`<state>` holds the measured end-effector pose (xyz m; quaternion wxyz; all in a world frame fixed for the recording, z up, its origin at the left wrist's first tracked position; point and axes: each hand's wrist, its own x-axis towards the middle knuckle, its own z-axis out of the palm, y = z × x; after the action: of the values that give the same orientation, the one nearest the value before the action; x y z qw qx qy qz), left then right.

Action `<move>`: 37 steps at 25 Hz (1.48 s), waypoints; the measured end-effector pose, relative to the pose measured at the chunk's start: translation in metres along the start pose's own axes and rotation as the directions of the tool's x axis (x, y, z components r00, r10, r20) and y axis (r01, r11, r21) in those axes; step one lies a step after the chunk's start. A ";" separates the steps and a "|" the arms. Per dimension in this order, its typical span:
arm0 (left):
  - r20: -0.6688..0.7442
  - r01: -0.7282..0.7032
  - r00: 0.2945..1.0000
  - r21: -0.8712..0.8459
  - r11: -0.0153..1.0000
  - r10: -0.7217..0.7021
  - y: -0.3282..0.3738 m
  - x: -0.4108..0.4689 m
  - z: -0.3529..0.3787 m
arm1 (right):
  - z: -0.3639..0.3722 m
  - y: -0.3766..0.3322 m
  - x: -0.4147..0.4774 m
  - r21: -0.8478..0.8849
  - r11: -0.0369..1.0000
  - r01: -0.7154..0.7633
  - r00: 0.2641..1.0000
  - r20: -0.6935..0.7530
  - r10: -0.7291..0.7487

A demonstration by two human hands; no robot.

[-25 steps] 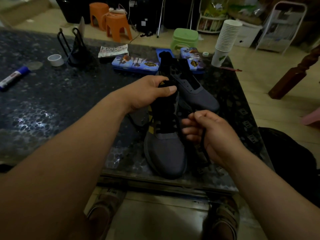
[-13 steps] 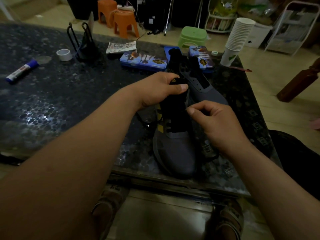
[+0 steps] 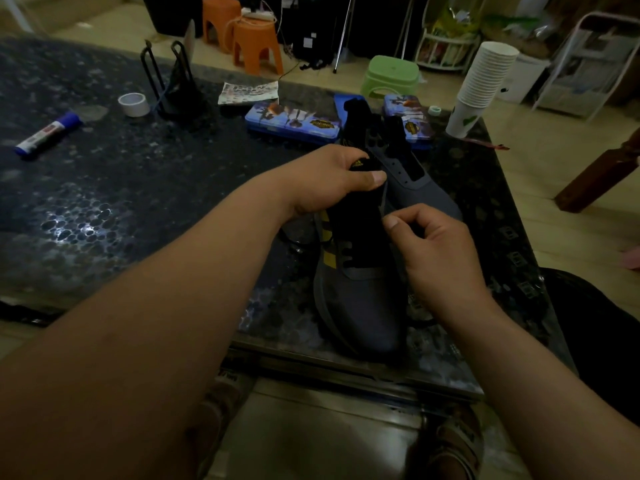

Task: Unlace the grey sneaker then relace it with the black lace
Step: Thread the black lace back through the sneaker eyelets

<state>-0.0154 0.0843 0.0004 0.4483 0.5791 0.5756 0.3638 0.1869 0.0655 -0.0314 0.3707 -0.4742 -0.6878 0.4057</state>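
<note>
Item: grey sneaker (image 3: 360, 306); on dark pebble-pattern table (image 3: 138, 209), toe at near edge, heel away from the person.
L hand (image 3: 329, 181): fingers curled, gripping sneaker's black tongue at top.
R hand (image 3: 436, 251): thumb & forefinger pinched at R eyelet row, on black lace (image 3: 424, 319); slack trails onto table by the wrist; hard to see in the dim light.
Also: 2nd grey sneaker (image 3: 415, 188), unlaced, just behind 1st; blue printed tin (image 3: 292, 121) beyond; paper cup stack (image 3: 481, 84) at far R corner; glue stick (image 3: 48, 133) & tape roll (image 3: 133, 104) far L.
</note>
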 end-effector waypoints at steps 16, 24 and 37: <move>-0.010 -0.002 1.000 0.012 1.000 0.002 0.000 0.000 0.001 | 0.014 0.002 -0.003 0.137 0.984 -0.111 0.993 -0.035 0.116; -0.005 0.019 1.000 0.012 1.000 -0.019 0.001 0.001 0.003 | 0.011 -0.004 -0.002 0.372 0.873 -0.317 0.946 0.184 0.265; -0.022 0.023 1.000 0.044 0.999 -0.022 0.002 0.000 0.004 | 0.017 0.000 -0.002 0.305 0.899 -0.315 0.949 0.095 0.301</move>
<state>-0.0108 0.0840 0.0011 0.4330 0.5785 0.5948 0.3522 0.1721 0.0599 -0.0379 0.3573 -0.5022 -0.5385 0.5746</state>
